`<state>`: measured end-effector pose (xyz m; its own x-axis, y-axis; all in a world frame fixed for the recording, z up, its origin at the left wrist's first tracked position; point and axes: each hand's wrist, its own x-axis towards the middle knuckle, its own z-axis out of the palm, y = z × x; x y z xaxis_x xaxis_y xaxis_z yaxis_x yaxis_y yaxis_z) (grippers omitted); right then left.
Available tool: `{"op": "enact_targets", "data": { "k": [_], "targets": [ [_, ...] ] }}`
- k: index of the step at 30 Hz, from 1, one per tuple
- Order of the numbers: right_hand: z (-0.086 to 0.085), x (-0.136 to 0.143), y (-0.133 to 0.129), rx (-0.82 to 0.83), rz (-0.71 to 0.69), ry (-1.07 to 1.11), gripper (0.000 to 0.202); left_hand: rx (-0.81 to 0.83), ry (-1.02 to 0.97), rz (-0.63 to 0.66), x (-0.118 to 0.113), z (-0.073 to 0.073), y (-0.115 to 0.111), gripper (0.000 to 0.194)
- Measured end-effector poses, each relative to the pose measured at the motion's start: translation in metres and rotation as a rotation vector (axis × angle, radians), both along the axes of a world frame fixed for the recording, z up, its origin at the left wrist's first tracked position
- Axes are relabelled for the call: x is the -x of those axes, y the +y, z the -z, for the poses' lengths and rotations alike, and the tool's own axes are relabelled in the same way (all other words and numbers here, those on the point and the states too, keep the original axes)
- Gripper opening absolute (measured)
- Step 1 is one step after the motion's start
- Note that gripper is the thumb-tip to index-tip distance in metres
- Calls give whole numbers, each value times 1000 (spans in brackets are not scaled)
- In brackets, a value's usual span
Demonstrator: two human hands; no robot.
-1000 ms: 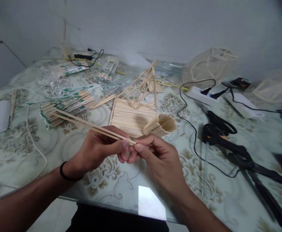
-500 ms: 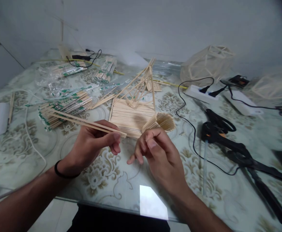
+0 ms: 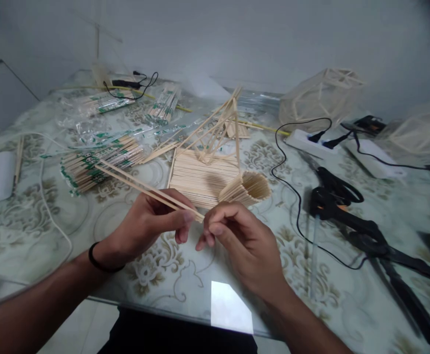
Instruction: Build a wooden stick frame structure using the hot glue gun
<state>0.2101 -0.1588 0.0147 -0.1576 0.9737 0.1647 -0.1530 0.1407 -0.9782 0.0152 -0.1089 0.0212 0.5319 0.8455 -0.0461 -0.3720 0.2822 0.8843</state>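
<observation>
- While the left hand (image 3: 159,221) is closed in a pinch, two thin wooden sticks (image 3: 146,189) lie between its thumb and fingers.
- The two sticks slant from upper left to lower right, slightly apart at their far ends and together at their near ends, close to the right hand (image 3: 246,241).
- The right hand has its fingers curled and its thumb tip against the forefinger; whether anything small lies between them cannot be told, nor whether it touches the stick ends.
- Beyond the hands, a slatted panel (image 3: 200,172) lies on the patterned table (image 3: 107,290), with an open, peaked stick frame (image 3: 236,128) rising at its far right.
- A ribbed stick tube (image 3: 251,189) rests beside the panel's near right corner, its opening turned rightward.
- Left of the panel, a wrapped stick bundle (image 3: 100,164) lies near the sticks' far ends.
- To the right are black-handled scissors (image 3: 338,184), a black tool (image 3: 365,236) and a white power strip (image 3: 306,143) with two black plugs inserted.
</observation>
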Motion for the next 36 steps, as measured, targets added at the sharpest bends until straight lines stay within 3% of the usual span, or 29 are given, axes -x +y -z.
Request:
{"op": "enact_targets", "data": {
  "k": [18, 31, 36],
  "targets": [
    [-7, 6, 3, 68, 51, 99, 10, 46, -53, 167, -3, -1, -4, 10],
    [-6, 7, 1, 27, 53, 27, 14, 27, -56, 129, -4, -1, -4, 10],
    [0, 5, 0, -11, 58, 76, 15, -17, 8, 1, -1, -2, 1, 13]
  ]
}}
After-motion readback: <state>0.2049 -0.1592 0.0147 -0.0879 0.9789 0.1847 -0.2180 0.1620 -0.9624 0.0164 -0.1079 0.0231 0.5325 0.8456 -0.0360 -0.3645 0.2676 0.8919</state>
